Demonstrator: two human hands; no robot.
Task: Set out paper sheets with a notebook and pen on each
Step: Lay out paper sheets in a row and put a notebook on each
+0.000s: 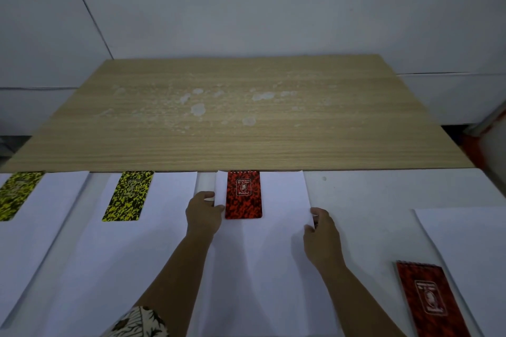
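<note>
Several white paper sheets lie in a row on the white table. The middle sheet (282, 227) carries a red speckled notebook (243, 194) near its top left. My left hand (204, 213) rests on that sheet's left edge beside the notebook, thumb on the paper. My right hand (320, 230) pinches its right edge. Two yellow-and-black notebooks (128, 195) (16, 194) sit on the sheets to the left. A second red notebook (430, 298) lies at the lower right beside another sheet (465, 243). No pen is visible.
A wooden board (246, 117) covers the far half of the table, its near edge touching the tops of the sheets. White walls stand behind it. A red object (482, 145) shows past the board's right side.
</note>
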